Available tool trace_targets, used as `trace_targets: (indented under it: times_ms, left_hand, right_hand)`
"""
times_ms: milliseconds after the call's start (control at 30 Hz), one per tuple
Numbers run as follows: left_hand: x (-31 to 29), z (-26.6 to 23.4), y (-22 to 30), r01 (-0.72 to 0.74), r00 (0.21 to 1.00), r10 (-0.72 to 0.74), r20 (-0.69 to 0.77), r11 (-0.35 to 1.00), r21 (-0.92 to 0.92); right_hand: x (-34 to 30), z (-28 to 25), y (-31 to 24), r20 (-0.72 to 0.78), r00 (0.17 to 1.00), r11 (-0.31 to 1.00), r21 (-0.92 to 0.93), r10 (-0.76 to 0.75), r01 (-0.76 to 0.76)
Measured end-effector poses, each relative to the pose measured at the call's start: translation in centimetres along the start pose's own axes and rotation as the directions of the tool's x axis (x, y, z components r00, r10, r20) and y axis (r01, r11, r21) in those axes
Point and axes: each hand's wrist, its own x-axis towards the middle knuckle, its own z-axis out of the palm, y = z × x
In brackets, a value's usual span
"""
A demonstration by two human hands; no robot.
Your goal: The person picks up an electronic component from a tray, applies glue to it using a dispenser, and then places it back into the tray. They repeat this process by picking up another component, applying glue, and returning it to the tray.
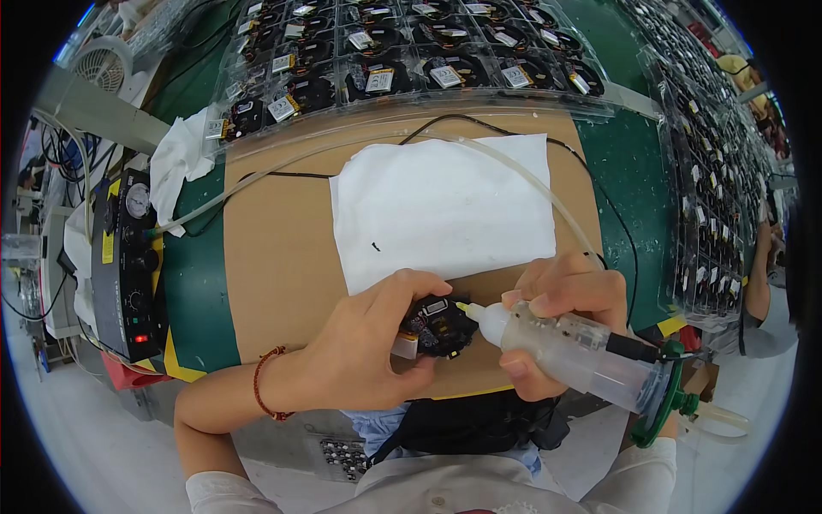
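Observation:
My left hand [364, 343] grips a small round black electronic assembly [440, 326] by its edges, thumb below and fingers above. A silver-white battery pack [405, 345] pokes out at its lower left. Wrapped in my right hand [565, 321] is a translucent glue dispensing syringe [574, 351] with a white front end and a green cap [664, 396] at the back. Its pale yellow tip points left at the assembly's upper right edge; whether it touches cannot be made out. Beyond both hands, a white sheet [445, 210] lies on brown cardboard [274, 291].
Clear trays [402, 94] of similar black assemblies fill the far side, with more stacked trays [706, 197] at the right. A black dispenser box [128, 265] with a gauge stands left. Its clear hose [317, 152] arcs across the sheet toward my right hand. A crumpled white cloth [181, 158] lies beside it.

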Motion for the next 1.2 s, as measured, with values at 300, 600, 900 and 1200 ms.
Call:
trace_targets:
  times_ms: [300,600,900,1200]
  left_hand:
    - [0.09,-0.10,-0.10,-0.100,0.995,0.102,-0.021,0.991,0.092]
    - [0.26,-0.13,-0.08,-0.145,0.989,0.147,-0.010,0.983,0.111]
    - [0.31,-0.05,-0.14,-0.206,0.977,0.210,-0.027,0.972,0.116]
    - [0.30,0.03,-0.16,-0.203,0.978,0.208,-0.032,0.973,0.106]
  right_hand:
    - [0.10,0.07,0.19,0.008,0.999,0.998,-0.036,-0.042,0.042]
    - [0.13,-0.06,0.43,0.038,0.999,0.998,0.066,-0.011,0.009]
    - [-0.02,-0.23,0.27,0.066,0.997,0.994,0.094,0.050,-0.056]
    - [0.10,-0.22,0.05,0.092,0.993,0.993,0.083,0.079,-0.087]
